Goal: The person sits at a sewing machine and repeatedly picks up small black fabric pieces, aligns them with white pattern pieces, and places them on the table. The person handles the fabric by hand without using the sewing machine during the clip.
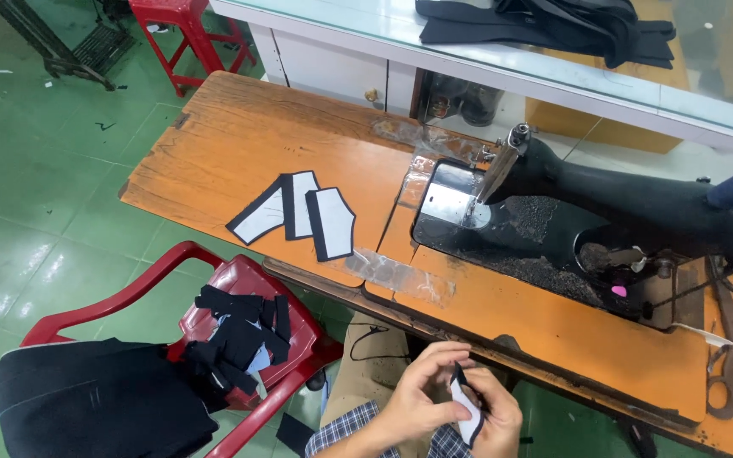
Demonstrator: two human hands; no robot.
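Small black-edged white fabric piece (468, 413) pinched between left hand (422, 392) and right hand (495, 417) below desk (239, 144) edge — loose grip risks dropping onto lap or floor.

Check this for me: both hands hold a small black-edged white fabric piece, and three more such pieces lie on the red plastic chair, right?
Not quite. The head view shows the three black-edged white fabric pieces lying on the orange wooden sewing table, not the chair. Both hands, left and right, do hold a similar small piece.

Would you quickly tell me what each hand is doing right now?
Left hand: closed on the fabric piece, pinching its edge.
Right hand: closed on the same piece, supporting it.
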